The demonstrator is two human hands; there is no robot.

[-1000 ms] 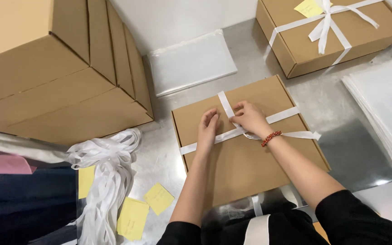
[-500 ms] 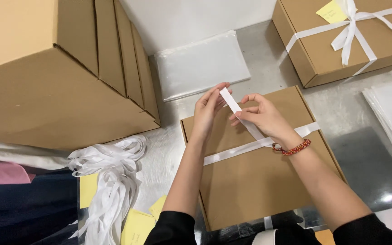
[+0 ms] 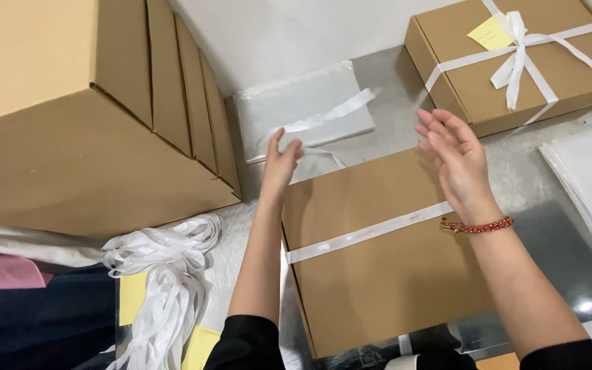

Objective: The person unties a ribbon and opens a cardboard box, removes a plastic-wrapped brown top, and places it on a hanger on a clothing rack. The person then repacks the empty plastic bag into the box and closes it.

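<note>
A flat brown cardboard box (image 3: 378, 274) lies in front of me with a white ribbon (image 3: 368, 234) running across its lid. My left hand (image 3: 281, 161) is raised past the box's far left corner, pinching a loose end of white ribbon (image 3: 330, 115) that trails up and to the right. Above the box's far right edge hovers my right hand (image 3: 452, 154), fingers spread and holding nothing. A red bead bracelet (image 3: 477, 225) circles the right wrist.
A finished box (image 3: 474, 82) tied with a white bow and a yellow note sits at the top right. Tall stacked cardboard boxes (image 3: 70, 137) fill the left. A clear plastic bag (image 3: 296, 103) lies behind, more bags (image 3: 590, 185) at the right, loose ribbons (image 3: 166, 274) and yellow notes at the lower left.
Both hands have lifted off the lid's middle. The left hand pulled a ribbon end up and away to the far left; the right hand let go and opened.
</note>
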